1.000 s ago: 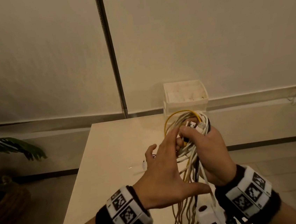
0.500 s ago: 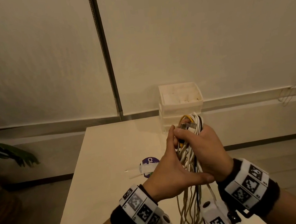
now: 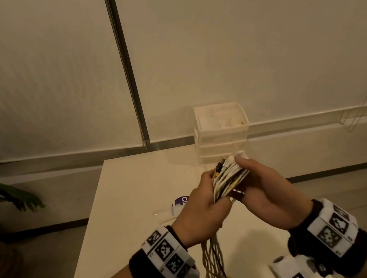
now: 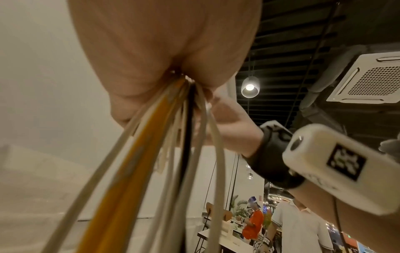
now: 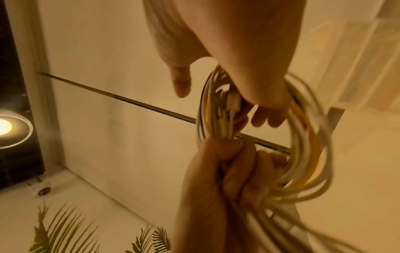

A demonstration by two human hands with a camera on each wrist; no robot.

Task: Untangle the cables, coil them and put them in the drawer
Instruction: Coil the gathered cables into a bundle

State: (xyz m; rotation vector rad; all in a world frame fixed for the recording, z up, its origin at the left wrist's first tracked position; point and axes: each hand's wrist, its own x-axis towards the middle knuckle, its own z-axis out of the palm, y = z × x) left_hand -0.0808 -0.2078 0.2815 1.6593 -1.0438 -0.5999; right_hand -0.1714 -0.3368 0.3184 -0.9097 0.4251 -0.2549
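step in hand looked like coiling: the cables (image 3: pixel 228 180) were bunched into loops and held in the air between both hands, in front of the drawer unit (image 3: pixel 222 132), on the person's side of it. the left hand (image 3: pixel 204 206) was fisted round the bundle just under the loops, fingers curled tight; the left wrist view showed the loose strands coming out of the fist and hanging down. the right hand (image 3: pixel 266 194) held the top of the coil, fingers hooked through the loops and thumb pinching the plug ends against them, as the right wrist view showed. the loops were stacked roughly flat, tilted toward the drawer unit.

judgement: coiling only partly done, since a long tail of strands hung below the left hand toward the table (image 3: pixel 126 190). next move probably called for feeding that tail up and adding more turns while the right hand kept the loops from springing apart, then a free hand to pull a drawer out. no drawer looked pulled out, though the cables hid the bottom one; the tray on top was open and held small white things, too dim to name.

counts: one bundle of cables; the number of cables in it could not be told, mostly white or cream strands, at least one yellow and one black. one drawer unit, about three tiers. two hands, one marker band on each wrist. one purple sticker (image 3: pixel 181 201) with a white strip beside it on the table, nearer the person than the drawer unit and to its left. one plant (image 3: pixel 10 197) far left of the drawer unit, off the table.
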